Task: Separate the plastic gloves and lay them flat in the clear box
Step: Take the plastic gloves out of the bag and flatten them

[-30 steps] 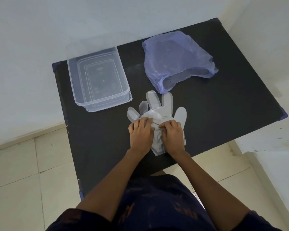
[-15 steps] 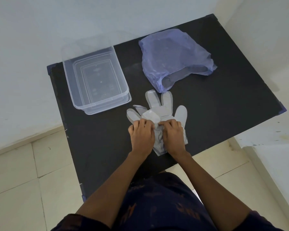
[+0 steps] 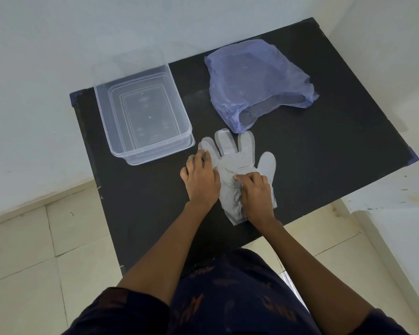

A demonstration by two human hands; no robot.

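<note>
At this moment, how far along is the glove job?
Done: nothing boxed; the clear box shows no gloves inside. In hand: left hand and right hand press on the glove stack on the black table. Left: separating the gloves and laying them flat in the box.

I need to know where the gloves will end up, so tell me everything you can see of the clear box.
The clear box is a rectangular tub of see-through plastic with rounded corners and a stepped rim, open-topped and upright. It stands on the black table near its far left corner, by the wall. Nothing lies inside it. The plastic gloves lie just to its right, apart from it, and neither hand touches it.
</note>
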